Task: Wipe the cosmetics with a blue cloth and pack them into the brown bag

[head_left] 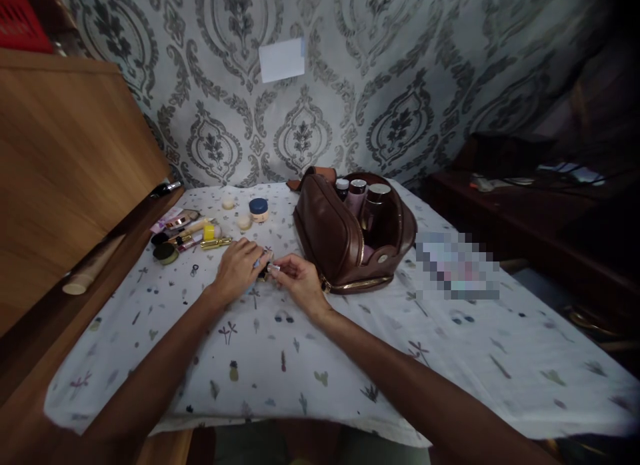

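My left hand (236, 270) is closed over small items on the cloth, with a bit of pale blue and something dark showing at its fingertips; I cannot make out what they are. Close beside it, my right hand (304, 283) pinches a small, shiny, clear or silvery piece (273, 267). The two hands' fingertips nearly meet. Just right of them stands a brown cosmetic bag (325, 228), unzipped, with several bottles inside, one a large dark-capped bottle (376, 201). Behind the hands sits a jar with a navy lid (259, 207).
White patterned cloth (280, 378) covers the table. On the left lie a gold tube (216, 243), a round dark-topped pot (165, 253) and other makeup items. Two small cream-coloured pieces stand near the jar. A wooden cabinet (65, 165) borders the left; a blurred-out flat object (457, 265) lies right.
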`<action>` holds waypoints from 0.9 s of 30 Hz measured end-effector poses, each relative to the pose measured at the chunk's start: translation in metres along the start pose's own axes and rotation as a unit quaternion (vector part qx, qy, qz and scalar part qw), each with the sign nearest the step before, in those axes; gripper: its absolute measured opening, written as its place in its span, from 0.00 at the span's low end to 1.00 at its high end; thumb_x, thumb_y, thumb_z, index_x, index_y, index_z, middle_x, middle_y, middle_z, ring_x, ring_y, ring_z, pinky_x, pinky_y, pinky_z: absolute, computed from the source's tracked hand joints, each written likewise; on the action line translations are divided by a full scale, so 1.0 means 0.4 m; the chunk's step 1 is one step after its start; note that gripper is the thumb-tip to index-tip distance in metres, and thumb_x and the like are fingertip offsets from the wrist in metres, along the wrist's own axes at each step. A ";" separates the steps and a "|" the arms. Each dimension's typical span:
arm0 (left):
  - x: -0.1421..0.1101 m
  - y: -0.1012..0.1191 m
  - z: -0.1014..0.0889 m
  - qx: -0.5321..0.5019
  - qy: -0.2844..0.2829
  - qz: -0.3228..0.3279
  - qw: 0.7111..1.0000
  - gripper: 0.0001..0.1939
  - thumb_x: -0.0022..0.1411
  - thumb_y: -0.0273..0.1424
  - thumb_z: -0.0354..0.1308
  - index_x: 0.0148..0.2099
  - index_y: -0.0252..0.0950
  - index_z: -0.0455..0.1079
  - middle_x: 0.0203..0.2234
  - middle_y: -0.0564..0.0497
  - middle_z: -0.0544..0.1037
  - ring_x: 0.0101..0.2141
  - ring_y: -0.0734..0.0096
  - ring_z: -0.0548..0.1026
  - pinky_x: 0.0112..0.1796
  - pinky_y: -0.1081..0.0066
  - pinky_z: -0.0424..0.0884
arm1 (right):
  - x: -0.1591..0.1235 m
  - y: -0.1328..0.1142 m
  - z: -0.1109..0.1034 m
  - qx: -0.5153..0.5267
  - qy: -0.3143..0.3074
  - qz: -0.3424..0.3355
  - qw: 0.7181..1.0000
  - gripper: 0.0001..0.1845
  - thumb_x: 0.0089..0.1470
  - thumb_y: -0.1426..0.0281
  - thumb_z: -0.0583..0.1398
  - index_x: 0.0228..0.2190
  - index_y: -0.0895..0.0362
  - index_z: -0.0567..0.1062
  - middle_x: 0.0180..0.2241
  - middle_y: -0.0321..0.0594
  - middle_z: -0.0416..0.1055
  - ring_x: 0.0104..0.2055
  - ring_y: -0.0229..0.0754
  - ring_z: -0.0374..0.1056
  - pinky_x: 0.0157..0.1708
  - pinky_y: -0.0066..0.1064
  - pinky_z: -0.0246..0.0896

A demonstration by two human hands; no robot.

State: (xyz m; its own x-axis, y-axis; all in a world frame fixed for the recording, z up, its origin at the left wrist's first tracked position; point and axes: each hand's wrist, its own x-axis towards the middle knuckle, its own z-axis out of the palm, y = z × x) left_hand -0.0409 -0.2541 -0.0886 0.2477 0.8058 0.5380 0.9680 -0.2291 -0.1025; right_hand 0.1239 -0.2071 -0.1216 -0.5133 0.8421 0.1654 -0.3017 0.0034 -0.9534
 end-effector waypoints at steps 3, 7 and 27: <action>-0.009 -0.049 0.004 0.004 -0.017 -0.060 0.998 0.23 0.74 0.38 0.42 0.31 0.36 0.71 0.28 0.46 0.76 0.34 0.61 0.71 0.39 0.64 0.63 | 0.004 0.002 -0.002 -0.009 0.005 -0.007 1.000 0.17 0.40 0.59 0.71 0.27 0.56 0.74 0.22 0.34 0.74 0.22 0.36 0.67 0.25 0.28 0.64; -0.022 -0.104 0.008 -0.010 -0.038 -0.133 0.990 0.24 0.73 0.39 0.41 0.30 0.36 0.70 0.27 0.46 0.76 0.31 0.63 0.72 0.35 0.66 0.62 | 0.010 0.007 -0.004 -0.011 0.021 -0.009 1.000 0.18 0.39 0.58 0.71 0.28 0.55 0.74 0.22 0.33 0.74 0.21 0.35 0.66 0.23 0.28 0.63; -0.017 -0.116 0.012 -0.242 0.119 -0.369 0.889 0.29 0.66 0.54 0.43 0.21 0.39 0.60 0.16 0.54 0.64 0.22 0.70 0.66 0.28 0.71 0.63 | 0.002 -0.010 -0.011 0.037 0.025 0.047 0.998 0.25 0.40 0.49 0.71 0.25 0.56 0.70 0.20 0.33 0.73 0.20 0.34 0.67 0.21 0.25 0.61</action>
State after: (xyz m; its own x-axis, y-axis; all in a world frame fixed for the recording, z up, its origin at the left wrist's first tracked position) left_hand -0.0872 -0.2463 -0.0915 -0.5202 0.7087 0.4766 0.7172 0.0594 0.6944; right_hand 0.1281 -0.2041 -0.1187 -0.5015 0.8630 0.0605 -0.3127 -0.1157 -0.9428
